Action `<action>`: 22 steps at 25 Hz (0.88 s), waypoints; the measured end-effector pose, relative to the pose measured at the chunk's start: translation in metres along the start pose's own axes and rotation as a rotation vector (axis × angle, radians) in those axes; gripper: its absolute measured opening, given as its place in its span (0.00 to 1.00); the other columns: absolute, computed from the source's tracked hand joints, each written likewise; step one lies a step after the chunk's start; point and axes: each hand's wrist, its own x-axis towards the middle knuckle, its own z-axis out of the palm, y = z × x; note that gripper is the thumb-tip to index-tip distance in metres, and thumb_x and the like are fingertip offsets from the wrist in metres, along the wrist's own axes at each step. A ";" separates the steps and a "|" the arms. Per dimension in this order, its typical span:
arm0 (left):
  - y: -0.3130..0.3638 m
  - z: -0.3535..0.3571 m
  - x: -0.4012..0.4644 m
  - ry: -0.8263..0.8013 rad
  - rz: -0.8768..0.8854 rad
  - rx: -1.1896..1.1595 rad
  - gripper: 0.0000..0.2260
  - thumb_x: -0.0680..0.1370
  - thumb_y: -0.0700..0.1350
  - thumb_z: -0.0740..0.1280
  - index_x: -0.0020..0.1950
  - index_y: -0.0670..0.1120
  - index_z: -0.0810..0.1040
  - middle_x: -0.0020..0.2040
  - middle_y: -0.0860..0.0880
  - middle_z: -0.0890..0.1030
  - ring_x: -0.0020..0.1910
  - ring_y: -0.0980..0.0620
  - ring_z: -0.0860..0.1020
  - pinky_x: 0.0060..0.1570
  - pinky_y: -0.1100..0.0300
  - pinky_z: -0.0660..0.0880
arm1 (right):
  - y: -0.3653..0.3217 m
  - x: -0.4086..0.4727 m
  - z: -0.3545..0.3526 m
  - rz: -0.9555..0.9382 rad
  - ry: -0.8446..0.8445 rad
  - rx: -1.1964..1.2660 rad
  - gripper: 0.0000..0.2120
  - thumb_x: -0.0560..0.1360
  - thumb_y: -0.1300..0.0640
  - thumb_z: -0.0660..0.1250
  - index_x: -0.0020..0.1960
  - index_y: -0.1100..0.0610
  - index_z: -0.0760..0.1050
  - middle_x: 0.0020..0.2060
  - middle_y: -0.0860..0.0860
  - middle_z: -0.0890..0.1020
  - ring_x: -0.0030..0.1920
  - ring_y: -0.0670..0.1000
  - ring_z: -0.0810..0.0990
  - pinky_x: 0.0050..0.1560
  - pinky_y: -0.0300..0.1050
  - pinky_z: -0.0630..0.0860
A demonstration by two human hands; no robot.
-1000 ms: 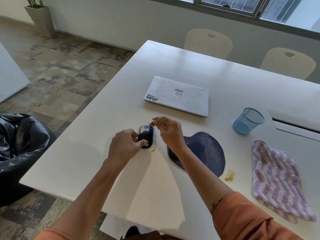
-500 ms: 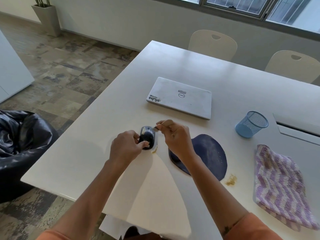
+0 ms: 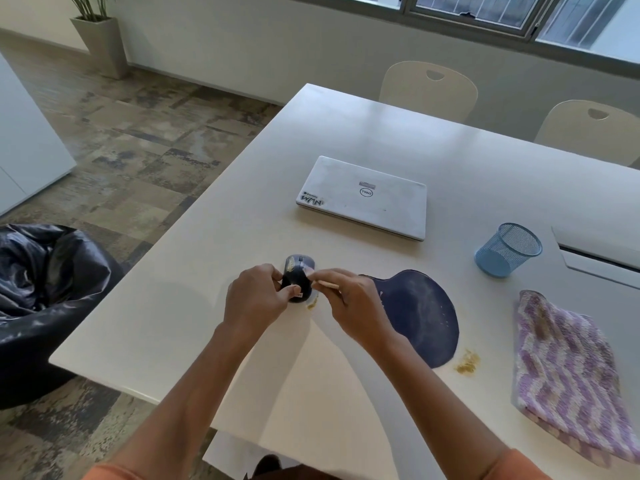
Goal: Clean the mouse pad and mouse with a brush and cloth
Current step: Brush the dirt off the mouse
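A dark computer mouse (image 3: 297, 273) rests on the white table (image 3: 194, 299), steadied by my left hand (image 3: 258, 299), whose fingers and thumb grip its near end. My right hand (image 3: 353, 303) pinches a small brush (image 3: 323, 283) with a thin wooden handle, its tip against the mouse's right side. Just right of my right hand lies a dark blue mouse pad (image 3: 424, 317), dusty, partly hidden by my wrist. A purple and white striped cloth (image 3: 568, 372) is spread at the table's right edge.
Tan crumbs (image 3: 467, 363) sit by the pad's near right edge; a smaller bit (image 3: 311, 305) lies under the mouse. A closed white laptop (image 3: 363, 197) and a blue mesh cup (image 3: 507, 249) stand farther back. A black bag (image 3: 45, 282) sits left of the table.
My right hand has drawn the brush from the mouse's far end down along its right side, toward me. My left hand keeps its hold on the mouse.
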 end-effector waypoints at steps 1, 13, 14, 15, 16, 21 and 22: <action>-0.001 0.000 0.000 0.000 0.001 -0.001 0.17 0.72 0.59 0.79 0.52 0.49 0.84 0.42 0.53 0.86 0.45 0.49 0.84 0.49 0.50 0.80 | -0.002 -0.006 -0.003 -0.018 -0.021 0.001 0.09 0.81 0.64 0.73 0.60 0.58 0.87 0.56 0.50 0.89 0.54 0.44 0.87 0.57 0.43 0.84; 0.000 0.000 -0.002 -0.009 -0.011 -0.035 0.16 0.72 0.55 0.80 0.52 0.47 0.85 0.43 0.51 0.87 0.46 0.49 0.84 0.49 0.52 0.80 | -0.005 -0.013 0.008 -0.043 0.012 0.016 0.13 0.82 0.67 0.70 0.63 0.58 0.86 0.61 0.51 0.87 0.61 0.47 0.85 0.62 0.46 0.82; -0.001 0.000 -0.001 -0.007 -0.014 -0.041 0.16 0.72 0.55 0.80 0.53 0.47 0.86 0.44 0.51 0.87 0.46 0.49 0.84 0.50 0.52 0.80 | -0.004 -0.022 0.008 -0.045 -0.004 0.008 0.13 0.82 0.67 0.70 0.64 0.57 0.86 0.62 0.51 0.86 0.63 0.47 0.85 0.63 0.47 0.82; -0.002 0.001 0.000 -0.004 -0.016 -0.043 0.16 0.72 0.55 0.80 0.53 0.46 0.86 0.44 0.51 0.87 0.46 0.48 0.84 0.50 0.52 0.80 | -0.003 -0.029 0.006 -0.048 -0.026 0.003 0.13 0.82 0.67 0.71 0.64 0.57 0.86 0.62 0.50 0.86 0.63 0.46 0.84 0.63 0.47 0.82; -0.003 0.002 0.000 -0.002 -0.016 -0.044 0.15 0.72 0.54 0.80 0.53 0.46 0.86 0.44 0.50 0.87 0.47 0.48 0.84 0.50 0.52 0.80 | -0.004 -0.035 0.002 -0.055 -0.053 0.003 0.13 0.82 0.66 0.71 0.64 0.57 0.85 0.62 0.50 0.86 0.63 0.46 0.84 0.63 0.46 0.82; -0.008 0.004 0.001 0.002 -0.033 -0.048 0.12 0.74 0.49 0.79 0.54 0.45 0.86 0.46 0.49 0.87 0.47 0.48 0.84 0.50 0.55 0.79 | -0.011 -0.024 -0.013 -0.071 -0.010 0.064 0.11 0.83 0.63 0.72 0.64 0.57 0.86 0.59 0.50 0.88 0.58 0.46 0.87 0.58 0.48 0.84; -0.008 0.004 0.001 0.003 -0.040 -0.049 0.11 0.75 0.48 0.79 0.54 0.45 0.87 0.46 0.48 0.87 0.47 0.48 0.84 0.50 0.55 0.78 | -0.012 -0.019 -0.010 -0.065 0.016 0.061 0.11 0.83 0.64 0.71 0.64 0.57 0.86 0.60 0.51 0.87 0.59 0.46 0.86 0.59 0.49 0.84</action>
